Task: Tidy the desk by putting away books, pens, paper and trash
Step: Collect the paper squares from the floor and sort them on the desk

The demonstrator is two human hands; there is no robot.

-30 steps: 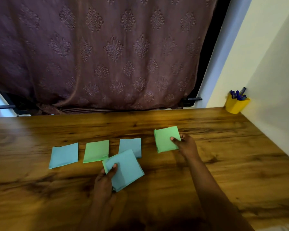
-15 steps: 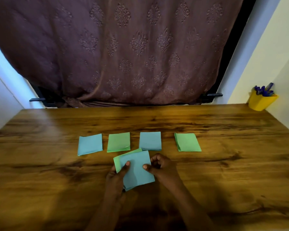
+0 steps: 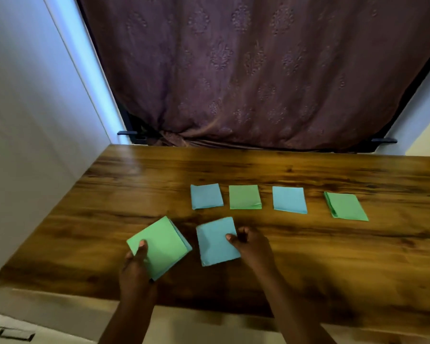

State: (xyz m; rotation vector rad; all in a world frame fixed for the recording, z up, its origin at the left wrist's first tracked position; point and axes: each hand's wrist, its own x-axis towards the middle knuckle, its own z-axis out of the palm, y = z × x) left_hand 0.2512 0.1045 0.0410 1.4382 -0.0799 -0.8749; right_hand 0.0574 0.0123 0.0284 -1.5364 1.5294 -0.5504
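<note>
The left hand holds a green folded paper near the front edge of the desk. Its grip is pinching the near left corner of this paper: the thumb lies on top and the other fingers are hidden under the sheet. The paper is turned at an angle, and a thin blue edge shows under it along its right side.

Just beside it, to the right, is a blue folded paper. The right hand has its grip pinching the right edge of it, with the thumb on top and the fingers curled. I cannot tell if this paper lies flat on the desk or is a little lifted. The two held papers are close but do not touch.

Behind the hands, four more folded papers lie flat on the desk in a row, each apart from the others. From left to right there is a blue paper at the left end, a green paper, a second blue paper and a green paper at the right end. The last one stands further away from the other three.

Behind the desk hangs a dark patterned curtain, and a white wall is on the left.
</note>
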